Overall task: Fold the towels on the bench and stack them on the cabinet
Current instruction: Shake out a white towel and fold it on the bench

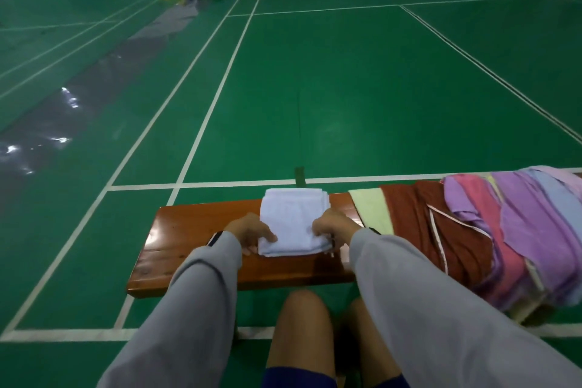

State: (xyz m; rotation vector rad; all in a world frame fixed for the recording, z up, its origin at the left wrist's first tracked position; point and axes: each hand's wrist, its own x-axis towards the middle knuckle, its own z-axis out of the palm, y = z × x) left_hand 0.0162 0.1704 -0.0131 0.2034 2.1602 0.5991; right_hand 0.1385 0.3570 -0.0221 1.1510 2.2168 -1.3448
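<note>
Head view. White towel (291, 220) is lying folded into a thick rectangle on the wooden bench (189, 230), roughly mid-seat, its far edge reaching the bench's far edge; layered folds are showing along that far edge.

Left hand (252, 230) is gripping the towel's near-left corner; the thumb is lying on top of the cloth while the other fingers are curling at and under the left edge, so the corner is sitting pinched between them. Right hand (333, 227) is gripping the near-right corner; its fingers are curling down over the top of the cloth at the right edge (thumb is hidden, so I cannot tell how it is lying). The towel is spanning the gap between the two hands, with most of its surface lying beyond the fingertips, uncovered.

Both grey sleeves (201, 293) are reaching in from the bottom of the frame; bare knees (302, 324) are showing below the bench's near edge.

To the right, just beside the right hand, a yellow-green towel (371, 211) is draping over the seat; a maroon towel (415, 217) is overlapping it; further right, purple towels (529, 224) and a pink towel (478, 198) are lying heaped, unfolded, and hanging over the near edge.

Green court floor (315, 88) with white lines is extending behind the bench.
</note>
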